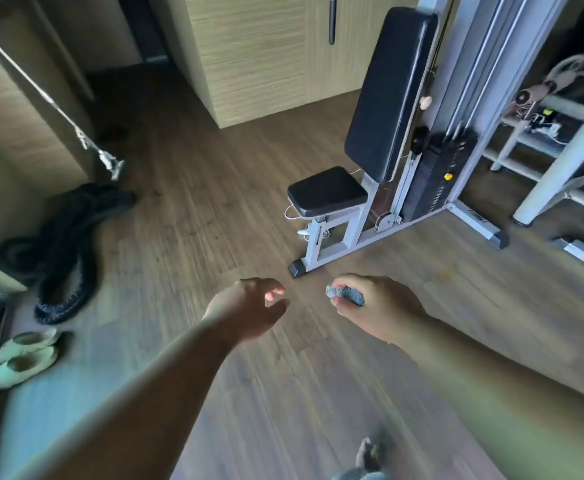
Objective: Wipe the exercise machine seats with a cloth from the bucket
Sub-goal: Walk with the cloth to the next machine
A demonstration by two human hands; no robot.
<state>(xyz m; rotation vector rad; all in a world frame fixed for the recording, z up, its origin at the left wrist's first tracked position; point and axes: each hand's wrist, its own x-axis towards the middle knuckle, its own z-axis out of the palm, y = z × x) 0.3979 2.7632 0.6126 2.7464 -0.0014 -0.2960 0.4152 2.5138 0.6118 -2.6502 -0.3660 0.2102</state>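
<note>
A grey cloth is bunched up in my right hand, which is closed around it. My left hand hovers beside it with fingers loosely apart and nothing in it. Both hands are above the wooden floor, short of the exercise machine. The machine's small black seat sits low on a grey frame, with a tall black backrest rising behind it. No bucket is in view.
A weight stack and grey uprights stand behind the backrest. Another machine's frame is at the right. A coiled black rope and pale shoes lie at the left. My bare foot shows at the bottom.
</note>
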